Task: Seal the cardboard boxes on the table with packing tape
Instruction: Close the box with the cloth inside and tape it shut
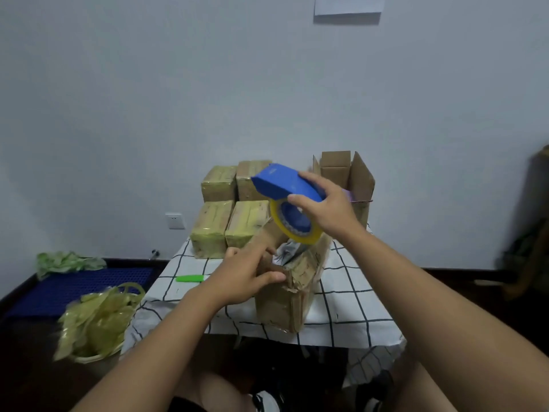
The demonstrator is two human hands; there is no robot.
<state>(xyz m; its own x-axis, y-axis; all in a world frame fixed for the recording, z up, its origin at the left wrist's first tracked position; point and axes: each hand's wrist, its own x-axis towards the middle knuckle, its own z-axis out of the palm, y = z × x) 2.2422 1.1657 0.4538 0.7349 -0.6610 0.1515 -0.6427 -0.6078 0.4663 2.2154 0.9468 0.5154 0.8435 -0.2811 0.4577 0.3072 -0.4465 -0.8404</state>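
A: status?
B: left hand (248,276) fingers curled round the open box (292,281) top, pinching its flap; right hand (328,203) grips the tape dispenser (285,185), roll just above the left fingertips.
A: risk?
B: flaps gape, paper pokes out; tape could bridge crooked; worn box may tip.
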